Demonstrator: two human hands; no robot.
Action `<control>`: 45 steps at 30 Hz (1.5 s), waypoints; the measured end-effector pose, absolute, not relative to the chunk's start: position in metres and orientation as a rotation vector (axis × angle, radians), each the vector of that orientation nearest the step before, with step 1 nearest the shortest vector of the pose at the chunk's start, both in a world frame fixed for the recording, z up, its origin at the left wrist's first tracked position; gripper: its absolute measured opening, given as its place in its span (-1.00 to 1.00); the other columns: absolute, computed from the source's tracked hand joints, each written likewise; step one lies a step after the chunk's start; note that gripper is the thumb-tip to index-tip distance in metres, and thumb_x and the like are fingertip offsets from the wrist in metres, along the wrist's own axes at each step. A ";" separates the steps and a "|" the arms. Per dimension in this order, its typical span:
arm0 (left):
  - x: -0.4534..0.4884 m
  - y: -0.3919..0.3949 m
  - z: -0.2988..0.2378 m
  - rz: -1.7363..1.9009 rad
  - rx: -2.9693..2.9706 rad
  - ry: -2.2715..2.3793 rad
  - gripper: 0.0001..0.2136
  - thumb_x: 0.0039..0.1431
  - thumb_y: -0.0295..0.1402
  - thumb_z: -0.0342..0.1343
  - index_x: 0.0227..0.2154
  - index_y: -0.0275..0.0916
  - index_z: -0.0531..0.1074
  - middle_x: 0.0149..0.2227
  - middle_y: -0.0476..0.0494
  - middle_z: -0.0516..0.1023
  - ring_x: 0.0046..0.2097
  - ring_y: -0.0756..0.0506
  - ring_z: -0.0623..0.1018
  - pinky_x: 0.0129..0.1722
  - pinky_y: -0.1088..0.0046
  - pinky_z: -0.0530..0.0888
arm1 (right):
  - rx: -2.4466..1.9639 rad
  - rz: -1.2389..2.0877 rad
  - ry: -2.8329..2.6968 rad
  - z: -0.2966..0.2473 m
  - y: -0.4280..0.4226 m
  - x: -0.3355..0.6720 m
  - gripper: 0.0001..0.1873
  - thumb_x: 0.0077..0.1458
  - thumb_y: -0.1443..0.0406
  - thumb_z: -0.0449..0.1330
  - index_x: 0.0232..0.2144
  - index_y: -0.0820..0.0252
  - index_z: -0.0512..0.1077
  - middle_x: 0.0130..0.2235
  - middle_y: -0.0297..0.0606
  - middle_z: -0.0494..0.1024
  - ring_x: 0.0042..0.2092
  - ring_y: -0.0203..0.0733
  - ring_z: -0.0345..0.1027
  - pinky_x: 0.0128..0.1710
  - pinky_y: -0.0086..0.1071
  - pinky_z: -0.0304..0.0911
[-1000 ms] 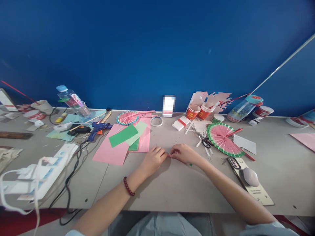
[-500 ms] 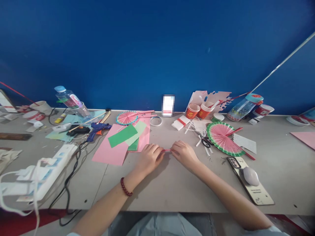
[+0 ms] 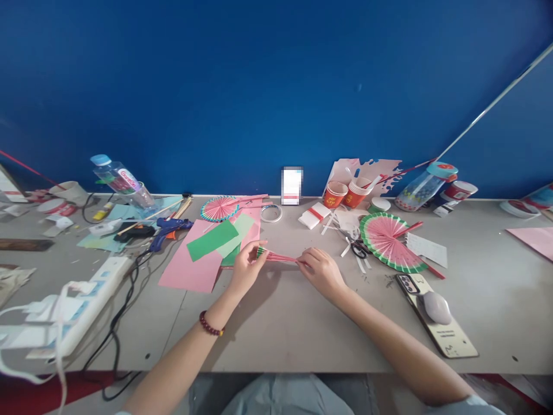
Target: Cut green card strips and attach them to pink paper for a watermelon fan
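Observation:
A narrow bundle of pleated pink paper (image 3: 280, 257) with a green striped end spans the gap between my hands, just above the grey table. Its green end is pinched in my left hand (image 3: 249, 262), thumb against fingers. My right hand (image 3: 318, 266) closes on the other, pointed end. Left of my left hand lie a green paper strip (image 3: 212, 241) and a pink sheet (image 3: 194, 271). To the right of my right hand are black-handled scissors (image 3: 359, 249) and an opened watermelon-patterned paper fan (image 3: 384, 245).
A blue glue gun (image 3: 166, 230) and a white power strip (image 3: 93, 305) with cables lie left. Tape roll (image 3: 271, 214), red paper cups (image 3: 336, 195) and a blurred upright screen (image 3: 292, 187) stand at the back. A phone (image 3: 458, 340) bearing a mouse (image 3: 436, 308) lies right.
My left hand has turned and lifted slightly to the left, showing the green striped end and more of the pleated paper. My right hand keeps its grip in nearly the same place.

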State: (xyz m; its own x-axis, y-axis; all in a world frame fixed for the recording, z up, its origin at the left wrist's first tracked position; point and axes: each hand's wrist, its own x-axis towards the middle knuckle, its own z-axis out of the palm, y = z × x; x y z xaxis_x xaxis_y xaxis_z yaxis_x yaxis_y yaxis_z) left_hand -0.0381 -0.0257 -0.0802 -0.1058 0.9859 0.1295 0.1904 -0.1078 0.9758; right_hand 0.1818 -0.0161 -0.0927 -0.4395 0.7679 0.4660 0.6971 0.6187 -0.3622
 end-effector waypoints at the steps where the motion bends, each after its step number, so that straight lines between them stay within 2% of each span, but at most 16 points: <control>1: -0.038 -0.026 -0.079 1.298 1.341 1.372 -0.72 0.05 -0.21 0.17 -0.19 -0.23 0.45 -0.34 -0.05 0.46 -0.36 0.01 0.44 -0.37 0.53 0.37 | -1.152 0.170 -2.248 -0.093 -0.017 0.181 -0.82 0.18 0.39 0.06 -0.38 0.15 0.45 -0.33 -0.21 0.53 -0.28 -0.18 0.37 -0.27 -0.35 0.22; 9: -0.040 -0.025 -0.080 1.376 1.181 1.327 -0.78 0.01 -0.25 0.17 -0.29 -0.23 0.47 -0.37 -0.03 0.44 -0.34 0.00 0.41 -0.36 0.53 0.35 | -1.087 0.123 -2.300 -0.099 -0.022 0.177 -0.81 0.20 0.39 0.03 -0.35 0.16 0.44 -0.30 -0.22 0.55 -0.26 -0.20 0.39 -0.28 -0.38 0.23; 16: -0.043 -0.025 -0.079 1.355 1.266 1.406 -0.84 0.05 -0.27 0.11 -0.35 -0.21 0.50 -0.38 -0.04 0.48 -0.35 -0.01 0.41 -0.35 0.52 0.34 | -1.039 0.102 -2.318 -0.098 -0.023 0.176 -0.80 0.21 0.38 0.02 -0.36 0.15 0.44 -0.30 -0.21 0.55 -0.26 -0.19 0.38 -0.27 -0.37 0.23; 27: -0.043 -0.026 -0.079 1.421 1.324 1.407 -0.77 0.09 -0.20 0.11 -0.28 -0.23 0.50 -0.29 -0.13 0.55 -0.32 -0.04 0.48 -0.37 0.49 0.39 | -1.032 0.172 -2.281 -0.096 -0.025 0.172 -0.80 0.19 0.39 0.04 -0.38 0.13 0.44 -0.34 -0.21 0.54 -0.26 -0.17 0.36 -0.25 -0.33 0.26; 30: -0.043 -0.025 -0.078 1.407 1.336 1.389 -0.74 0.12 -0.18 0.10 -0.25 -0.24 0.49 -0.29 -0.15 0.57 -0.28 -0.07 0.51 -0.29 0.45 0.43 | -1.052 0.187 -2.254 -0.096 -0.025 0.173 -0.81 0.18 0.39 0.05 -0.39 0.13 0.44 -0.35 -0.22 0.54 -0.27 -0.18 0.36 -0.25 -0.33 0.26; 34: -0.043 -0.026 -0.076 1.430 1.319 1.384 -0.73 0.17 -0.18 0.05 -0.16 -0.22 0.44 -0.21 -0.17 0.55 -0.11 -0.11 0.51 -0.11 0.38 0.43 | -1.112 0.218 -2.175 -0.095 -0.025 0.173 -0.84 0.13 0.42 0.07 -0.41 0.14 0.43 -0.36 -0.23 0.54 -0.27 -0.17 0.37 -0.26 -0.34 0.26; 36: -0.043 -0.026 -0.075 1.424 1.294 1.380 -0.70 0.14 -0.18 0.07 -0.11 -0.21 0.41 -0.15 -0.18 0.51 -0.10 -0.10 0.50 -0.17 0.41 0.45 | -1.161 0.244 -2.115 -0.094 -0.025 0.174 -0.85 0.13 0.41 0.08 -0.42 0.14 0.42 -0.38 -0.23 0.53 -0.28 -0.17 0.37 -0.27 -0.35 0.25; 39: -0.042 -0.026 -0.076 1.361 1.276 1.285 -0.60 0.06 -0.20 0.16 -0.04 -0.20 0.35 -0.15 -0.17 0.47 -0.21 -0.06 0.50 -0.34 0.48 0.47 | -1.253 0.277 -2.027 -0.092 -0.025 0.175 -0.85 0.14 0.37 0.08 -0.43 0.13 0.42 -0.40 -0.25 0.51 -0.31 -0.18 0.36 -0.29 -0.36 0.24; 45: -0.038 -0.026 -0.076 1.374 1.208 1.197 -0.60 0.00 -0.25 0.21 -0.07 -0.21 0.36 -0.21 -0.14 0.44 -0.30 0.01 0.45 -0.39 0.55 0.44 | -1.324 0.277 -1.962 -0.093 -0.024 0.176 -0.85 0.14 0.34 0.08 -0.45 0.12 0.41 -0.40 -0.26 0.50 -0.32 -0.19 0.35 -0.29 -0.38 0.23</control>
